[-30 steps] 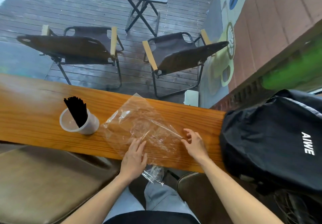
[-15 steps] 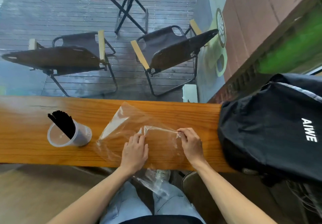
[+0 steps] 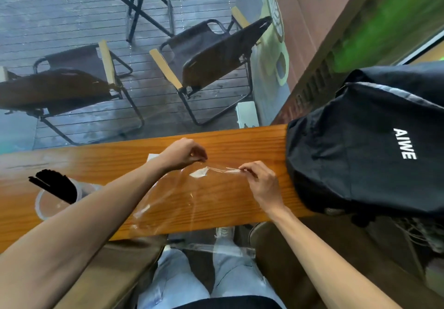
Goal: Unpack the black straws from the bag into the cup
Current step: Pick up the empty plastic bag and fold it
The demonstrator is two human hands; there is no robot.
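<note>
**Empty bag stretched between two pinching hands**

The left hand [image 3: 183, 154] and right hand [image 3: 260, 183] each pinch the far edge of the clear bag [image 3: 182, 195], pulling it taut between them, probably to flatten or fold it now that nothing dark shows inside. The film trails from their fingertips toward the person over the wooden counter [image 3: 240, 140]. The black straws [image 3: 56, 184] stand bundled in the cup [image 3: 48, 206], well off to the left hand's outer side, beside that forearm.
</note>
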